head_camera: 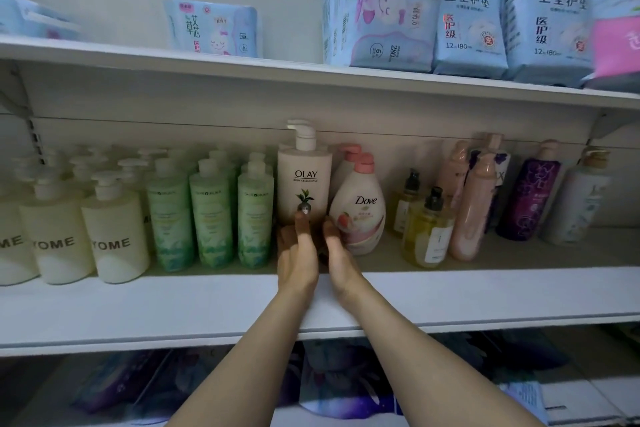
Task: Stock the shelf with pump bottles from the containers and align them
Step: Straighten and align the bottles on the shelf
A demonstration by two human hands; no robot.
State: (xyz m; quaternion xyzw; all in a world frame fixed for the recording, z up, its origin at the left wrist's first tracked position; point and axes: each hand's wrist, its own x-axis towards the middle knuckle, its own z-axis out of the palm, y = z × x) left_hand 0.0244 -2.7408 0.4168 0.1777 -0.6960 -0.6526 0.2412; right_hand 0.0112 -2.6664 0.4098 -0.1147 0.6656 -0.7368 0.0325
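Note:
A tall beige Olay pump bottle [304, 180] stands upright on the white middle shelf [207, 302], between green bottles and a Dove bottle. My left hand [297, 253] holds its base from the left, thumb up on the front label. My right hand [337, 253] holds the base from the right side, against the white and pink Dove bottle [360, 211]. Both hands hide the bottle's bottom edge. A second pink-capped bottle stands behind the Dove one.
Left stand cream pump bottles [114, 232] and green bottles [211, 218] in rows. Right are amber bottles [427, 232], a pink bottle [472, 211], a purple one [530, 194] and a pale one [575, 198]. Blue packs [471, 17] fill the upper shelf. Dark packs lie below.

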